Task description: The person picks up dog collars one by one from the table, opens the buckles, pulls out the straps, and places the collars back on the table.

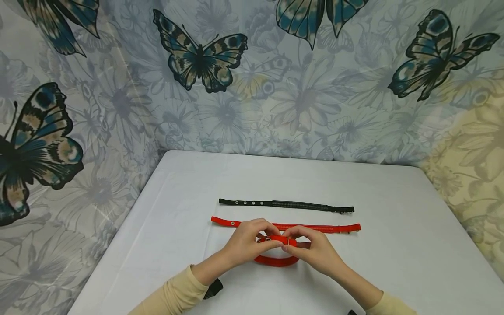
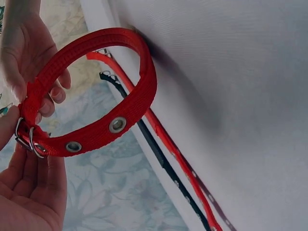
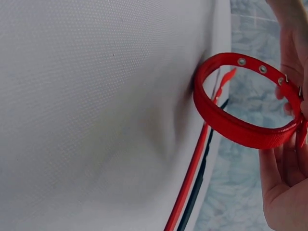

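Observation:
A red pet collar (image 1: 276, 261), bent round into a loop, hangs from both hands above the white table. My left hand (image 1: 250, 240) pinches it by the metal buckle (image 2: 22, 134), thumb and fingers on either side of the strap. From the other side my right hand (image 1: 316, 251) pinches the strap close to the buckle, its fingertips right at the left hand's. Metal eyelets (image 2: 117, 124) show along the band in the left wrist view. The padded part of the loop (image 3: 255, 137) faces the right wrist camera. The fingers partly hide the buckle.
Behind the hands, a second red collar (image 1: 327, 228) lies straight across the table (image 1: 189, 179). Beyond it lies a black collar (image 1: 299, 204), roughly parallel. A wall covering with butterflies (image 1: 200, 61) rises behind the table's far edge.

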Motion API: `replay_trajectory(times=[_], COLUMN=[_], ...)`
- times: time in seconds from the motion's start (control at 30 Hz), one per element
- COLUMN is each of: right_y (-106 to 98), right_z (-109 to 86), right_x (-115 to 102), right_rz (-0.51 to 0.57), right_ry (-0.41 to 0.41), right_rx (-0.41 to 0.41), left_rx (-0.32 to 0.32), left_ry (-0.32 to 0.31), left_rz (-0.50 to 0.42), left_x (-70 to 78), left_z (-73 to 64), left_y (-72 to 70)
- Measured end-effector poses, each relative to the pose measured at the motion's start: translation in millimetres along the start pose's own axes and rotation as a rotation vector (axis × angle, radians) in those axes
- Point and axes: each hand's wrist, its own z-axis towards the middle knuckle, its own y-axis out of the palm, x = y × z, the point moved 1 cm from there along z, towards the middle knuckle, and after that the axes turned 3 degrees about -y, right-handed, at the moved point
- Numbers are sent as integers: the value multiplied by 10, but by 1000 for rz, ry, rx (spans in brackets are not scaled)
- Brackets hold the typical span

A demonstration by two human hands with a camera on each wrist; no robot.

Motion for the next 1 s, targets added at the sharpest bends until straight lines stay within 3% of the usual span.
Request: replay_trajectory(times=[0.2, 0.43, 0.57, 0.7, 0.87, 1.0], right_y=[7, 8, 3, 8, 20, 21], right_z=[-19, -27, -20, -9, 7, 18], right_x=[18, 37, 37, 38, 51, 70], right_rz=[5, 25, 21, 5, -16, -20], right_ry=[44, 77, 107, 150, 192, 199], right_rx=[27, 48, 63, 83, 105, 108], left_rx=[59, 132, 172, 188, 197, 168], left_ry=[14, 21, -13, -101, -185, -225], left_rz=[-64, -148, -176, -262, -381, -393], left_x=[-60, 262, 268, 228, -13, -149], left_z=[-28, -64, -65, -65, -55, -48], left_y=[66, -12, 14, 61, 199, 238])
